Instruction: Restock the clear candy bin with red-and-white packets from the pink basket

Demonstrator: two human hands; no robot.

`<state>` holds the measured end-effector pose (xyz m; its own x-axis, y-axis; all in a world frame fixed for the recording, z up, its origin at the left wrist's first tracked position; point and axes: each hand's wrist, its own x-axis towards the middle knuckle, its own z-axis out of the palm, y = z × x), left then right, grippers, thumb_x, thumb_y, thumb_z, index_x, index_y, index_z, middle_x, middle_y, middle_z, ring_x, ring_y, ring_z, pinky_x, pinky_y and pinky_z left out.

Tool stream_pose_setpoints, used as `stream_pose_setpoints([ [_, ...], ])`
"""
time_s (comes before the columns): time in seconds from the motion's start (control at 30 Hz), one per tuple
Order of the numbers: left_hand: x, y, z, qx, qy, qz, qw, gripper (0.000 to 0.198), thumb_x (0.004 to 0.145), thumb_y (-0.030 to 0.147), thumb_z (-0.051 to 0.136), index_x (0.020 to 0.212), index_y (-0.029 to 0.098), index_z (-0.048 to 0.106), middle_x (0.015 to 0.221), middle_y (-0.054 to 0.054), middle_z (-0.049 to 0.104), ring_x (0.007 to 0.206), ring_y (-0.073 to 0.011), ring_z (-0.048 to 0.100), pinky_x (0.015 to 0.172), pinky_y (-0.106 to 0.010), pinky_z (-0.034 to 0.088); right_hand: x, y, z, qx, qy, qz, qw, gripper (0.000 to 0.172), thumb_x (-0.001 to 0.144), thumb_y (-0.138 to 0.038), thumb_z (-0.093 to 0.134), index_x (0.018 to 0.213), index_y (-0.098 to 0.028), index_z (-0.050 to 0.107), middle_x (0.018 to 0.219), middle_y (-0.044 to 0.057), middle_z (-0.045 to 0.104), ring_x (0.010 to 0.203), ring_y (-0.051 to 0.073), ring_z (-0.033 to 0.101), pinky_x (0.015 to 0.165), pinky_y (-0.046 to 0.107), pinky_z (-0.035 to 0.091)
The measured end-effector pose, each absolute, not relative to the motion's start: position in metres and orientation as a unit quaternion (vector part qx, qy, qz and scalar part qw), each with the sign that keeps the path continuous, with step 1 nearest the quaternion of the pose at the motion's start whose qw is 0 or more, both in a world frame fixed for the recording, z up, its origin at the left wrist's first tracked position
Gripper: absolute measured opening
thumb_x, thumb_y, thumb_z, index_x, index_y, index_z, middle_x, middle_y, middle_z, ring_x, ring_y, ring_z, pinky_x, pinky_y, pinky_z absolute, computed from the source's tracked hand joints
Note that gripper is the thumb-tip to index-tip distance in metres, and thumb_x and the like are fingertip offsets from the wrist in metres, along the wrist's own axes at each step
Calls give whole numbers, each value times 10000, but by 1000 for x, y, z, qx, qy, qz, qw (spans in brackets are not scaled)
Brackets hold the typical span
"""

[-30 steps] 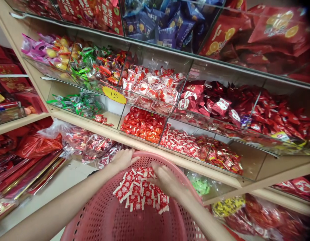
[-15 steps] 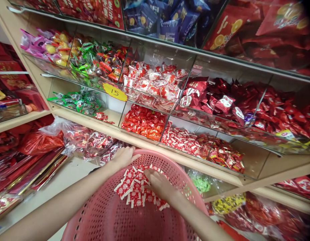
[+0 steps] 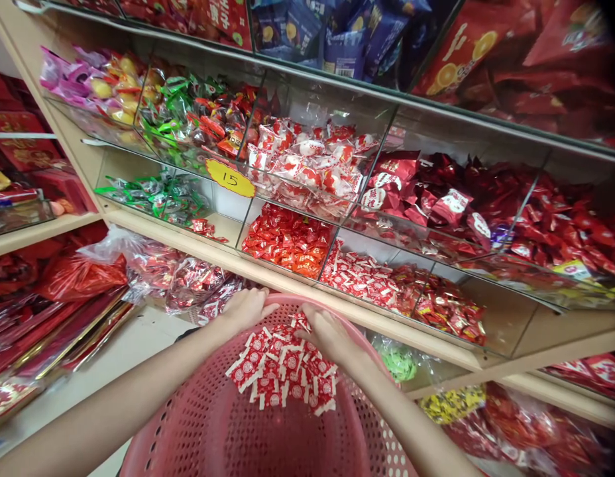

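A pink perforated basket [image 3: 203,430] sits low in the middle of the head view, with a pile of small red-and-white candy packets [image 3: 282,374] in its far part. My left hand [image 3: 245,310] grips the basket's far rim, fingers curled over it. My right hand [image 3: 330,334] rests on the far side of the pile, fingers closed on some of the candy packets. Just beyond the rim, a shelf bin [image 3: 360,278] holds the same red-and-white packets.
Clear-fronted bins on wooden shelves hold wrapped sweets: green ones [image 3: 153,195] at left, red ones [image 3: 287,242] in the middle, dark red ones [image 3: 486,205] at right. A yellow tag marked 15 [image 3: 230,179] hangs on a bin. Bagged sweets [image 3: 183,278] lie below.
My right hand has moved from the middle of the pile toward the basket's far rim, lifting some packets. My left hand stays on the rim.
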<state>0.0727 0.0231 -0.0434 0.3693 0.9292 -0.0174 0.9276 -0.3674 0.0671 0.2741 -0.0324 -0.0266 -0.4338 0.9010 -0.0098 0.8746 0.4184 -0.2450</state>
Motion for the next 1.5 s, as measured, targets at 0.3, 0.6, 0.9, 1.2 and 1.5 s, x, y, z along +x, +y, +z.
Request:
stream_pose_setpoints([
  [0.3, 70, 25, -47, 829, 558, 23, 23, 515, 866, 547, 274, 952, 117, 544, 828, -128, 622, 805, -325, 599, 677, -452, 466, 248, -36, -53, -495, -863, 105, 6, 335, 775, -265, 615, 1064, -178, 471, 1059, 102, 585, 917, 239, 590, 714, 315, 451],
  [0.6, 70, 25, -48, 830, 556, 23, 29, 527, 861, 562, 279, 983, 118, 535, 845, -128, 620, 815, -323, 596, 684, -449, 463, 269, -25, -42, -521, -815, 199, 156, 252, 803, -307, 555, 1006, -176, 485, 982, 84, 614, 894, 227, 591, 727, 328, 456],
  [0.9, 71, 25, -47, 827, 560, 21, 31, 532, 857, 570, 278, 991, 121, 530, 843, -124, 619, 809, -318, 597, 683, -443, 461, 265, -24, -52, -574, -782, 212, 114, 382, 739, -285, 621, 1078, -162, 494, 1073, 115, 576, 997, 255, 544, 812, 351, 439],
  [1.2, 70, 25, -49, 826, 563, 13, 29, 524, 855, 565, 283, 990, 122, 526, 847, -125, 618, 803, -322, 596, 676, -444, 459, 248, -26, -53, -618, -747, 226, 90, 432, 737, -281, 624, 1109, -125, 467, 1156, 142, 490, 1036, 259, 510, 851, 352, 431],
  [1.5, 69, 24, -47, 829, 558, 20, 30, 535, 860, 560, 267, 985, 115, 535, 839, -134, 614, 802, -325, 593, 677, -446, 458, 253, -26, -66, -575, -769, 230, 159, 255, 813, -367, 537, 992, -189, 505, 1057, 98, 540, 992, 227, 529, 819, 343, 423],
])
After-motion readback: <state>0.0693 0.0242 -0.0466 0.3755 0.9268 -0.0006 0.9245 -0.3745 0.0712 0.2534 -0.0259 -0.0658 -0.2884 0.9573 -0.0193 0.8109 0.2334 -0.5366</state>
